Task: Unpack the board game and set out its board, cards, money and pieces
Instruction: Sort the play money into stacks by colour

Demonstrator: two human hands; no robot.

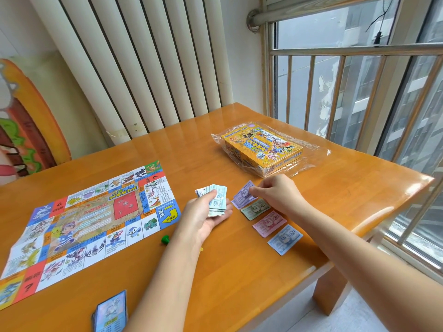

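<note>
- Four colours of notes point(269, 223) lie in a row on the worktop point(239, 295).
- Right hand point(279, 195) pinches the purple note point(244, 194).
- Left hand point(203, 219) grips a wad point(217, 200).
- Board point(91, 224) lies flat, left.

Left hand point(203, 213) held palm-up above the table point(239, 271), fingers curled round a wad of notes point(215, 200). Right hand point(278, 191) extended farther across the table, purple note point(243, 194) pinched at fingertips.

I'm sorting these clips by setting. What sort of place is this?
Probably a home, a high-rise flat's window corner: a wooden table stands beside a white column radiator, and the barred window looks out on apartment blocks.
</note>
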